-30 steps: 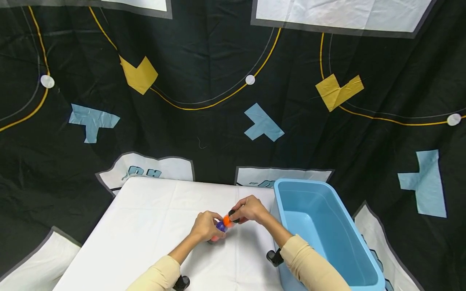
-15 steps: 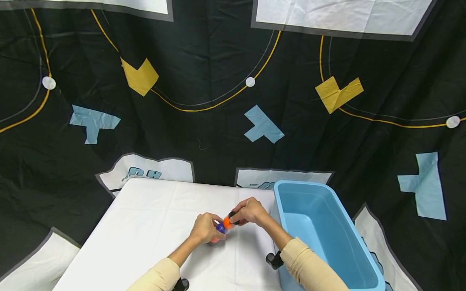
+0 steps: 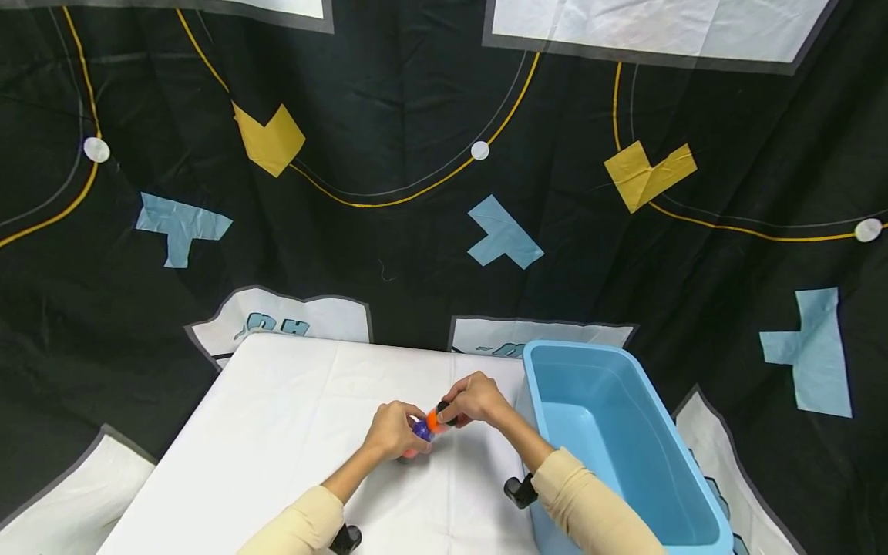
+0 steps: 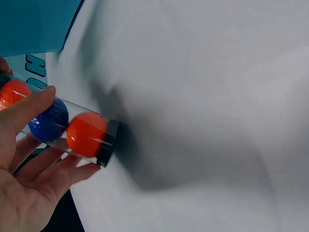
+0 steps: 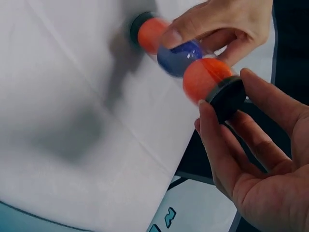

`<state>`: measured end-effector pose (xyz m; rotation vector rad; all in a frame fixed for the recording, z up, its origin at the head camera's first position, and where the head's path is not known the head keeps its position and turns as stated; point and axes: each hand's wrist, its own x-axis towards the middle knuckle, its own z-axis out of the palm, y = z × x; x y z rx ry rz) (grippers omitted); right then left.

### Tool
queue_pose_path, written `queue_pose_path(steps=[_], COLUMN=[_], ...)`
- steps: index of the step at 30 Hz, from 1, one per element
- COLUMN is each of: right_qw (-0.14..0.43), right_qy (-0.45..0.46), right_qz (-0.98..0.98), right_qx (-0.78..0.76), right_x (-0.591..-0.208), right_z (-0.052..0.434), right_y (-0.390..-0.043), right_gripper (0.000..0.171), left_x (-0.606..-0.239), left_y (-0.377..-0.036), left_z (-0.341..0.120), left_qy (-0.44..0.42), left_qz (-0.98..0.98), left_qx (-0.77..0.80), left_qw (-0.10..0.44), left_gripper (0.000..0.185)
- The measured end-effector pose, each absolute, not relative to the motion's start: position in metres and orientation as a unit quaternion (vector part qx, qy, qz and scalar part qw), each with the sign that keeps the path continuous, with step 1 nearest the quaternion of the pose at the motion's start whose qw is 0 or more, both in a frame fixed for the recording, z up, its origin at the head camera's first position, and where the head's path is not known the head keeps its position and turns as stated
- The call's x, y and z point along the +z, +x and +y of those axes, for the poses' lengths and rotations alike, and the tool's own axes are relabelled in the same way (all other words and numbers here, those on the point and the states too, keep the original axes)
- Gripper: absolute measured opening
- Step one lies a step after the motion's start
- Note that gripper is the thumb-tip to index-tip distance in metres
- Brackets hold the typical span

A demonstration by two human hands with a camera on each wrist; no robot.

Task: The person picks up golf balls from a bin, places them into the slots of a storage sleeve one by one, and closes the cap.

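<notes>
A clear tube (image 3: 426, 427) with black end caps holds an orange ball, a blue ball and another orange ball in a row. It is held tilted just above the white tablecloth (image 3: 291, 416). My left hand (image 3: 391, 432) grips the tube (image 4: 72, 133) round its middle, thumb over the blue ball (image 4: 48, 120). The lower black cap (image 4: 108, 143) is near the cloth. My right hand (image 3: 473, 398) pinches the upper black cap (image 5: 227, 96) between thumb and fingers, next to an orange ball (image 5: 205, 77).
A light blue plastic bin (image 3: 683, 493) stands at the table's right side, close to my right forearm. A black printed cloth (image 3: 416, 231) hangs behind the table. Bare white cloth lies left of the hands.
</notes>
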<state>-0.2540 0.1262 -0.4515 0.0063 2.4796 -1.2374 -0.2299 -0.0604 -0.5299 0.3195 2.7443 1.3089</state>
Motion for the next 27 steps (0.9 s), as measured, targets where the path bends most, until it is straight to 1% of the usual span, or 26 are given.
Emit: queue_pose_path(steps=[14,22,27], right_qw=[0.182,0.165,0.151], right_qy=[0.008,-0.023,-0.037], right_qz=[0.874,0.871,0.881], right_qx=[-0.451,-0.462,-0.448], right_x=[-0.4533,-0.4542,-0.4516], right_z=[0.1251,0.1222,0.1184], right_y=[-0.2528,-0.2480,-0.2488], right_gripper=[0.022,0.024,0.022], left_x=[-0.5335,-0.5333,-0.5325], left_y=[-0.2296,-0.2249,-0.2252], left_z=[-0.0610,-0.0621,-0.0634], left_qy=[0.101,0.087,0.092], left_qz=[0.899,0.899,0.896], left_qx=[0.424,0.428,0.434], left_qw=[0.040,0.038,0.025], left_gripper=[0.042,0.042,0.042])
